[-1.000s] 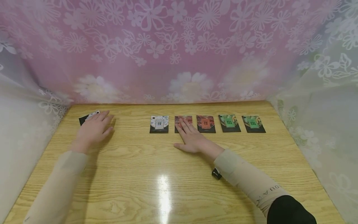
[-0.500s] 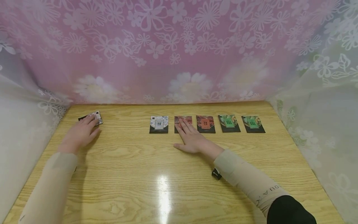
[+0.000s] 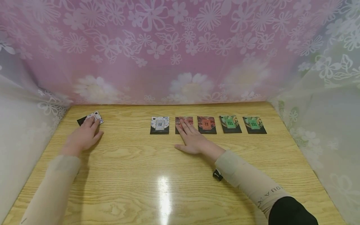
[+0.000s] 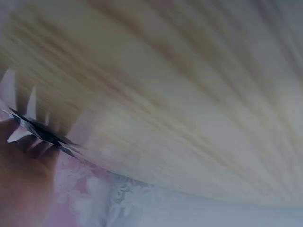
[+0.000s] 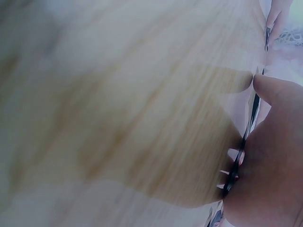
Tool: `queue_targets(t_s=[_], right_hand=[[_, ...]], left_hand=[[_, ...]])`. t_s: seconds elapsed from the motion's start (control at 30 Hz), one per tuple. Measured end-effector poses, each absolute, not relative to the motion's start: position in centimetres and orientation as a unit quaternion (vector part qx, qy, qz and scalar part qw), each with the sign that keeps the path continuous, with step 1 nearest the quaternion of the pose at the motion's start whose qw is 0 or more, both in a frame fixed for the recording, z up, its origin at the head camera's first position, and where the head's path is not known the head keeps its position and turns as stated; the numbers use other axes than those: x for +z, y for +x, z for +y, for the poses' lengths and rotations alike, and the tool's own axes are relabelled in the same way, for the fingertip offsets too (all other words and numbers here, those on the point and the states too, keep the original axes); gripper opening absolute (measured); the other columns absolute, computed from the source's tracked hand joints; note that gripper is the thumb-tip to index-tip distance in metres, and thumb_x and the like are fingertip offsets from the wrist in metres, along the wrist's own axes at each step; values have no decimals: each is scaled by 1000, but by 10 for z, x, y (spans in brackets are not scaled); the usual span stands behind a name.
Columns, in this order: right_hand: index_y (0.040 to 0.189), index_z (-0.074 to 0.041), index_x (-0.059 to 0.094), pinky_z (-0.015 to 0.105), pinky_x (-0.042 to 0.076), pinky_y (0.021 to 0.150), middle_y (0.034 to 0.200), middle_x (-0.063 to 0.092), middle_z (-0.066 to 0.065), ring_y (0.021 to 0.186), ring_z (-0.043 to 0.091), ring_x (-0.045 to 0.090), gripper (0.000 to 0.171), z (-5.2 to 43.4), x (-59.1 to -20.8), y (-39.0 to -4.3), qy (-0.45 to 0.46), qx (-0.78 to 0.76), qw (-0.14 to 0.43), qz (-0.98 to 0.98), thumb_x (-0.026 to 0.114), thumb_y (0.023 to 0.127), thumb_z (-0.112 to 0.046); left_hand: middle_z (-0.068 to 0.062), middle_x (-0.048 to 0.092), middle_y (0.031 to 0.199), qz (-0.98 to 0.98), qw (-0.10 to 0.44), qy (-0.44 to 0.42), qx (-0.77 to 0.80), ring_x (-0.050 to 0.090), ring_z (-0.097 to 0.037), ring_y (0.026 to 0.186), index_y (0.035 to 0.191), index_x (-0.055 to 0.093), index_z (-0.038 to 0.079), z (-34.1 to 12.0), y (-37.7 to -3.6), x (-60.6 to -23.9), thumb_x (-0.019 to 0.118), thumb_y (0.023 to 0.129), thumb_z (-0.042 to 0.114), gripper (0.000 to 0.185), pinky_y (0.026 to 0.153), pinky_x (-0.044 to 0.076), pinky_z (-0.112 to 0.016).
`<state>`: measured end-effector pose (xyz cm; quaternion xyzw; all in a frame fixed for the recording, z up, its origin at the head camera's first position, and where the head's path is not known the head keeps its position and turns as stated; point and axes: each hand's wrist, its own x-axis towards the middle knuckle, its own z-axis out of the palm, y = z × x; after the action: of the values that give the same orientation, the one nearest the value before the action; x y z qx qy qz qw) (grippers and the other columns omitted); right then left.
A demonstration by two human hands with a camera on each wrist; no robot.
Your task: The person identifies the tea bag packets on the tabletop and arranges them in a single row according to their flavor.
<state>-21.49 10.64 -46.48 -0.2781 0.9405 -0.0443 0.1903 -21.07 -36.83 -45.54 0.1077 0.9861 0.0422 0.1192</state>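
Note:
In the head view my left hand (image 3: 82, 136) rests its outstretched fingers on a black packet with a white-and-blue patterned top (image 3: 97, 115), which lies turned at the far left of the table. My right hand (image 3: 192, 139) lies flat, fingers spread, over a red-and-black packet (image 3: 189, 119) and hides part of it. Just left of that is a white-and-black packet (image 3: 159, 125). To the right a second red-and-black packet (image 3: 207, 125) and two green-and-black packets, one nearer (image 3: 230, 124) and one at the row's end (image 3: 254, 125), lie side by side.
The wooden table (image 3: 129, 175) carries the row near its back edge. A pink floral curtain (image 3: 157, 75) hangs behind, with pale sheets at both sides. A small black object (image 3: 217, 175) shows beside my right forearm, apparently part of the wrist gear.
My left hand moved left and a little toward me, then slightly right again, uncovering more of the packet's patterned top. My right hand and the row stayed still.

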Motion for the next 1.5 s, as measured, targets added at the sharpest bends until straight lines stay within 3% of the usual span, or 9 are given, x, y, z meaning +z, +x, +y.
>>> queue_targets(t_s=[0.27,0.67,0.97,1.23,1.5], right_hand=[[171,-16,-9,51,2,138,178,-22,11,166,31,-18,95,107,-466,-215,-284,-47,187,939,41,108,-67],[171,-17,-10,52,4,138,178,-22,11,166,31,-18,96,109,-469,-218,-282,-44,187,940,40,107,-69],[171,-19,-10,53,3,138,178,-23,9,166,30,-19,95,109,-470,-220,-284,-48,189,939,39,107,-70],[171,-19,-11,53,4,138,177,-24,9,166,30,-18,96,109,-471,-220,-282,-52,191,939,39,107,-70],[170,-18,-12,51,3,138,177,-24,10,166,30,-19,95,108,-469,-218,-285,-36,191,939,37,107,-69]], left_hand=[[-42,-14,168,982,157,58,82,-7,-63,156,165,-1,-13,-348,-211,-461,24,114,57,90,128,7,-74],[-50,-1,165,988,137,37,53,5,-66,155,162,4,-19,-289,-208,-454,30,116,47,84,130,16,-69],[-48,10,166,993,96,57,32,15,-63,156,162,15,-19,-236,-200,-453,34,116,45,81,130,25,-64],[-42,5,170,991,114,64,38,10,-59,159,164,12,-15,-208,-194,-455,34,115,48,83,132,22,-61],[-39,6,172,990,105,67,62,11,-57,160,167,14,-9,-202,-184,-454,35,115,48,80,129,26,-65]])
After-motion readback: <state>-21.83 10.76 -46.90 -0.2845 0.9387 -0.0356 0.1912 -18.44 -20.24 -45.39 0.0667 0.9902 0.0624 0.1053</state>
